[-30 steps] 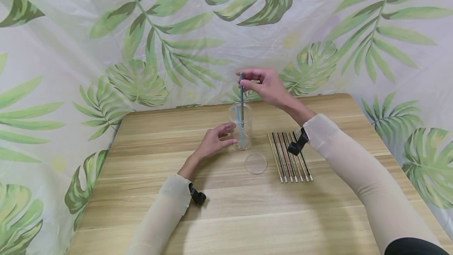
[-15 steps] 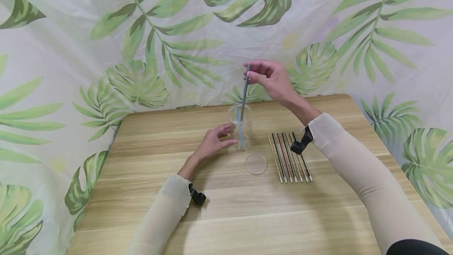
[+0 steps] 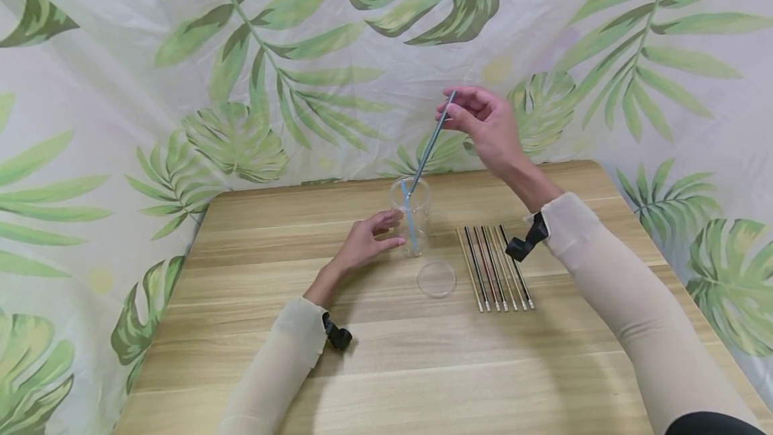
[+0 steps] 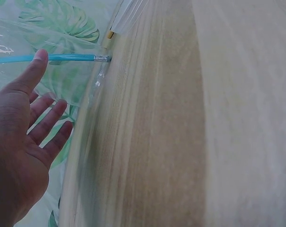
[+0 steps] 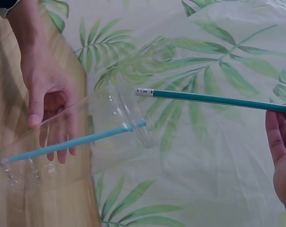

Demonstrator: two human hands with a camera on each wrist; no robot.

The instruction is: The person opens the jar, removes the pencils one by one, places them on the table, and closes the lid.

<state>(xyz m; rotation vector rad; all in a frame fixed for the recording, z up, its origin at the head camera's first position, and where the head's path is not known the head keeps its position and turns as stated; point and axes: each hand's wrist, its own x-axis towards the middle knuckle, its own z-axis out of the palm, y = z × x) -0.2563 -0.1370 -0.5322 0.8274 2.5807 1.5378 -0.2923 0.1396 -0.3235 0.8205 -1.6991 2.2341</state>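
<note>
My right hand (image 3: 492, 126) pinches a dark green pencil (image 5: 214, 99) near its upper end, above the jar. The pencil slants down to the left. In the right wrist view its eraser end lies just outside the mouth of the clear plastic jar (image 3: 423, 220). A light blue pencil (image 5: 76, 142) leans inside this upright jar, eraser end at the bottom. My left hand (image 3: 366, 240) holds the jar's left side, thumb in front and fingers behind. Through the clear wall, the left fingers (image 5: 62, 153) show in the right wrist view.
A clear round lid (image 3: 437, 279) lies flat in front of the jar. Several pencils (image 3: 496, 274) lie in a row to the right, partly under my right wrist's black camera (image 3: 527, 240). The wooden table (image 3: 423, 368) ends at a leaf-print cloth (image 3: 338, 72) behind.
My right hand has moved up and to the right with the green pencil. The pencil has tilted, and its lower end has risen from inside the jar to the mouth. My left hand stays put.
</note>
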